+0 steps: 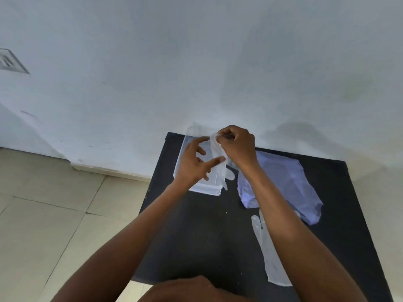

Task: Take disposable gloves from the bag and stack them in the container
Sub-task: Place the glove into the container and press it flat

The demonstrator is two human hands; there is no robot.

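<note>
1. A small black table (196, 236) was seen from above, pushed against a pale wall (196, 62), with beige floor tiles (43, 214) on the left.
2. A clear plastic container (214, 190) sat at the table's far left corner, touching the wall.
3. Both hands were raised together over the container, close to one another.
4. The right hand (238, 147) was closed, its fingertips pinched on the top end of a translucent disposable glove (218, 153).
5. The left hand (194, 165) was held open, fingers spread, with the index finger laid across the hanging glove.
6. The held glove's fingers dangled past the container's near right corner.
7. A crumpled bluish plastic bag (290, 184) lay on the table just right of the container.
8. A second glove (270, 256) was spread flat near the table's front edge, partly hidden by the right forearm.
</note>
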